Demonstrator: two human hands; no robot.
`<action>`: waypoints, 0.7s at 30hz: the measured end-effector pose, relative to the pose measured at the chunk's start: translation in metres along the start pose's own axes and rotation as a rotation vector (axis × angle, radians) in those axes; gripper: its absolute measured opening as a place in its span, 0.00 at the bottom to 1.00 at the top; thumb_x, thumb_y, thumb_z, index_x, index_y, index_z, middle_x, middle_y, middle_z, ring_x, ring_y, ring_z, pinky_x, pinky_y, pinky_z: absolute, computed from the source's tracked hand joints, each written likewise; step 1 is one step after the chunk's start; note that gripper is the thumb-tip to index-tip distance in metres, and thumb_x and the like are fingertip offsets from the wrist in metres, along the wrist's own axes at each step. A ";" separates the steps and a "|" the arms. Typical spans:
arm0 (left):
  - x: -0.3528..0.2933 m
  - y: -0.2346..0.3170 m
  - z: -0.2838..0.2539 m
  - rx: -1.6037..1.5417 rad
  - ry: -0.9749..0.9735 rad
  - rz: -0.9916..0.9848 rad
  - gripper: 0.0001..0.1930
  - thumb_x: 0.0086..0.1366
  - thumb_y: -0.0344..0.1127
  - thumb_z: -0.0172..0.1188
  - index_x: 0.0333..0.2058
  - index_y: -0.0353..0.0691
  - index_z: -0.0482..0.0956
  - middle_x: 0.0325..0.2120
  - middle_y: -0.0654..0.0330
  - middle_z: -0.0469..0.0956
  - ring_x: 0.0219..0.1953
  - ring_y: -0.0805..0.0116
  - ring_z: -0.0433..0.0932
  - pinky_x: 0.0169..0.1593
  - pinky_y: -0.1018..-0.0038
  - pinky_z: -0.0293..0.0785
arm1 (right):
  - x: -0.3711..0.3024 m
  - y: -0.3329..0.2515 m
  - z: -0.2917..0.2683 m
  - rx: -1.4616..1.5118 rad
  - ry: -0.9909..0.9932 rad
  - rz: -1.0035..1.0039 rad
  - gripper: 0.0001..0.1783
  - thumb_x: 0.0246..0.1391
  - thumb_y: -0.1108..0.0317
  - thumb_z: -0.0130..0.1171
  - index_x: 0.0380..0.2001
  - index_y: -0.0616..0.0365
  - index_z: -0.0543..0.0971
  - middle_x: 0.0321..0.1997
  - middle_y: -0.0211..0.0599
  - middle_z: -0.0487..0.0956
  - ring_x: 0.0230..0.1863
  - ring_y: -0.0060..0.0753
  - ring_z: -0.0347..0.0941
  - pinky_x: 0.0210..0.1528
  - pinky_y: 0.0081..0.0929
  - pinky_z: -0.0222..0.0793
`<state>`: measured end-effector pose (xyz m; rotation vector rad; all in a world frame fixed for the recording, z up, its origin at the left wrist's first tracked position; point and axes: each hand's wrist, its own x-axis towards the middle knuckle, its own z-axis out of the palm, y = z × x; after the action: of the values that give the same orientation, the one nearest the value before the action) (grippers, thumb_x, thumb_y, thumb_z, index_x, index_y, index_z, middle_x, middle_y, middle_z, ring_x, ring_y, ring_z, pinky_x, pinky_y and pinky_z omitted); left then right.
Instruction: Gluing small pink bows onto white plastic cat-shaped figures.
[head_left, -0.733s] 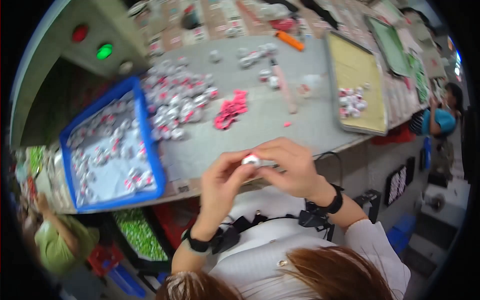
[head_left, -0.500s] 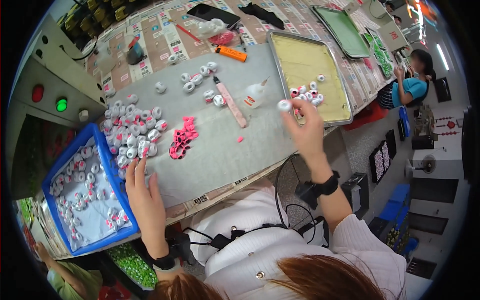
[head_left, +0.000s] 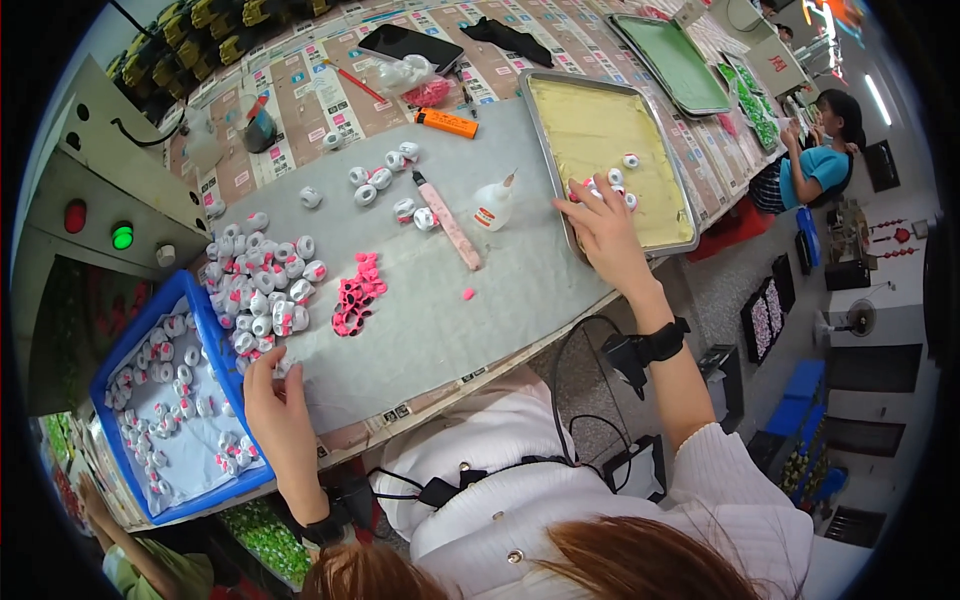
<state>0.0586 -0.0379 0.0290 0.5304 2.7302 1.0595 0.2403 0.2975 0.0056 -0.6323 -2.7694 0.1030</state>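
Left hand (head_left: 277,408) pinching white bead (head_left: 284,367), right hand (head_left: 612,238) spread over tray (head_left: 590,120), long axis pointing away

Left hand (head_left: 272,408) pointing forward, thumb (head_left: 295,388) and forefinger (head_left: 262,372) curving toward each other, right forearm (head_left: 685,400) slanting forward and leftward, right hand (head_left: 615,240) facing palm down, fingers (head_left: 610,200) spreading slightly apart

The table (head_left: 308,95) bears a grey sheet (head_left: 435,335) and yellow tray (head_left: 600,115)

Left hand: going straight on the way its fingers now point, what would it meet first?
The left hand would likely meet the near edge of the pile of white pieces first, though the hand's height is unclear.
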 end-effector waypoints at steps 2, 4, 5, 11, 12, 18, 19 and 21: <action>-0.001 0.000 0.000 -0.201 0.101 -0.009 0.11 0.53 0.25 0.53 0.38 0.36 0.72 0.30 0.65 0.69 0.22 0.79 0.60 0.26 0.83 0.60 | 0.001 0.000 0.002 0.045 0.009 0.021 0.15 0.46 0.72 0.49 0.39 0.47 0.73 0.49 0.32 0.68 0.55 0.45 0.54 0.56 0.42 0.46; -0.007 0.003 -0.008 -0.374 0.068 -0.072 0.11 0.53 0.26 0.53 0.38 0.35 0.71 0.30 0.66 0.69 0.22 0.79 0.61 0.27 0.84 0.60 | 0.001 0.001 0.005 0.088 0.019 0.042 0.14 0.45 0.72 0.49 0.39 0.48 0.74 0.49 0.32 0.68 0.55 0.45 0.54 0.56 0.42 0.46; -0.010 0.006 -0.012 -0.547 0.034 -0.136 0.10 0.54 0.26 0.52 0.37 0.35 0.71 0.29 0.66 0.69 0.22 0.79 0.62 0.28 0.84 0.60 | -0.001 0.004 0.008 0.082 0.032 0.064 0.14 0.45 0.72 0.49 0.39 0.49 0.73 0.48 0.32 0.68 0.56 0.45 0.54 0.56 0.42 0.46; -0.026 0.019 -0.024 -0.958 0.024 -0.233 0.14 0.56 0.25 0.49 0.42 0.34 0.66 0.32 0.60 0.70 0.29 0.78 0.68 0.34 0.82 0.65 | 0.006 0.013 0.001 -0.091 0.149 0.128 0.16 0.43 0.73 0.51 0.41 0.55 0.71 0.47 0.36 0.69 0.55 0.45 0.55 0.55 0.40 0.49; -0.027 0.019 -0.025 -1.052 0.026 -0.250 0.14 0.56 0.24 0.49 0.43 0.34 0.65 0.33 0.60 0.70 0.30 0.77 0.69 0.36 0.81 0.66 | 0.009 0.011 -0.001 -0.070 0.244 0.141 0.18 0.43 0.73 0.52 0.42 0.57 0.70 0.47 0.38 0.69 0.55 0.45 0.55 0.55 0.39 0.50; -0.033 0.024 0.000 -1.189 -0.160 -0.290 0.15 0.54 0.21 0.48 0.43 0.34 0.64 0.37 0.55 0.70 0.34 0.72 0.72 0.39 0.79 0.68 | 0.030 -0.065 0.020 0.951 0.082 0.322 0.21 0.45 0.72 0.55 0.45 0.61 0.66 0.45 0.41 0.69 0.51 0.30 0.62 0.49 0.27 0.60; -0.035 0.028 0.002 -1.202 -0.193 -0.294 0.16 0.54 0.20 0.49 0.43 0.34 0.64 0.37 0.54 0.70 0.34 0.71 0.72 0.39 0.79 0.68 | 0.032 -0.066 0.025 0.951 0.086 0.323 0.21 0.45 0.72 0.55 0.45 0.61 0.66 0.45 0.41 0.69 0.51 0.30 0.62 0.49 0.27 0.60; -0.039 0.028 0.003 -1.210 -0.219 -0.305 0.16 0.52 0.19 0.50 0.42 0.34 0.65 0.38 0.54 0.70 0.36 0.69 0.72 0.40 0.78 0.69 | 0.041 -0.070 0.035 1.110 -0.099 0.429 0.22 0.43 0.71 0.56 0.44 0.66 0.65 0.41 0.42 0.72 0.43 0.27 0.68 0.45 0.24 0.62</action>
<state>0.1027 -0.0316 0.0473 0.0068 1.4609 2.0402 0.1654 0.2526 -0.0072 -0.8364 -2.0859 1.6145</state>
